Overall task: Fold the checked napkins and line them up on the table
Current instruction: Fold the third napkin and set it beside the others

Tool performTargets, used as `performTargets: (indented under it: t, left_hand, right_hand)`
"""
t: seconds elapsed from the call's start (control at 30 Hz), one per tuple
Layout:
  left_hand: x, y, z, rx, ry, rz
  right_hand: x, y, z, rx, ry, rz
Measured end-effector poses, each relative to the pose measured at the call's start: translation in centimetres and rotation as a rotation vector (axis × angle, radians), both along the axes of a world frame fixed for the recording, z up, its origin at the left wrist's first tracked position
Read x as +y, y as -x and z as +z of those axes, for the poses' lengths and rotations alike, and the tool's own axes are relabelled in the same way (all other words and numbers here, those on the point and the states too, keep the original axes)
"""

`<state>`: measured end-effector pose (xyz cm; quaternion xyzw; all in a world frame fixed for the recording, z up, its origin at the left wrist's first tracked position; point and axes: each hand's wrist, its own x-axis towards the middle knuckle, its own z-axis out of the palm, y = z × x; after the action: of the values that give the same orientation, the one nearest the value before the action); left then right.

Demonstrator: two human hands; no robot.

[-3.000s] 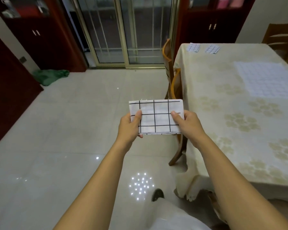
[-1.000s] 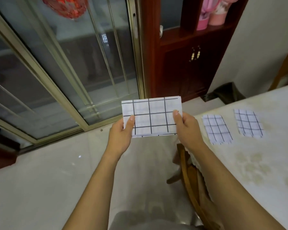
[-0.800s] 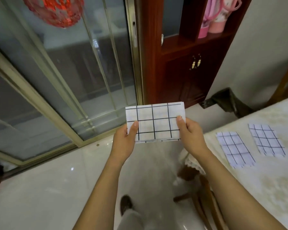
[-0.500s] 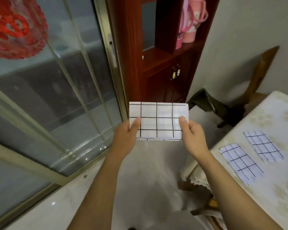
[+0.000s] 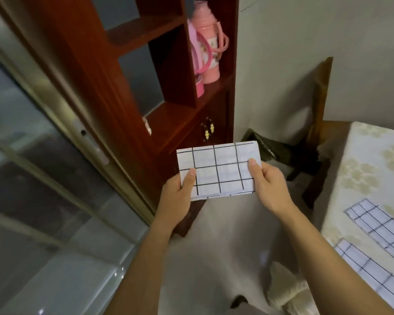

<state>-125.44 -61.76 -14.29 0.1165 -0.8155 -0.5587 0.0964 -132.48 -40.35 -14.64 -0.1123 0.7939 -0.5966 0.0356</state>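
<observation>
Napkin (image 5: 218, 170) is folded; my left hand (image 5: 176, 198) and right hand (image 5: 268, 185) pinch its sides. Two napkins (image 5: 382, 228) lie on the table (image 5: 362, 173); mine is not placed yet.

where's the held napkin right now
Head view, centre: the folded napkin is held between left hand and right hand, before the cabinet, left of the table.

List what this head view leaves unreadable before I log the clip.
1. Farther table napkin and nearer table napkin: both cut off by the right edge, so the row's length is unknown.
2. Folded napkin: its back and layer count are hidden by its front. The left hand and right hand show thumbs only, with the fingers behind it.
3. Left pink flask: partly hidden by the cabinet divider.
</observation>
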Motion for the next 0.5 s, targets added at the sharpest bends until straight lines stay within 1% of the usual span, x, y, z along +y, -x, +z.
performTargets:
  t: [0.17, 0.33, 0.43, 0.5]
  left_hand:
    - [1.7, 10.2, 0.9, -0.034, -0.028, -0.141]
    - [6.1, 21.0, -1.3, -0.09, -0.047, -0.308]
    - [9.0, 27.7, -2.1, -0.057, -0.018, -0.42]
    - [10.6, 32.2, -2.2, -0.059, -0.043, -0.48]
  right_hand:
    - [2.2, 7.3, 0.6, 0.002, 0.036, -0.15]
    - [7.0, 12.7, -1.4, -0.064, 0.037, -0.421]
    - [9.3, 16.0, -1.7, -0.063, 0.013, -0.552]
    - [10.3, 18.3, -1.2, -0.033, -0.029, -0.642]
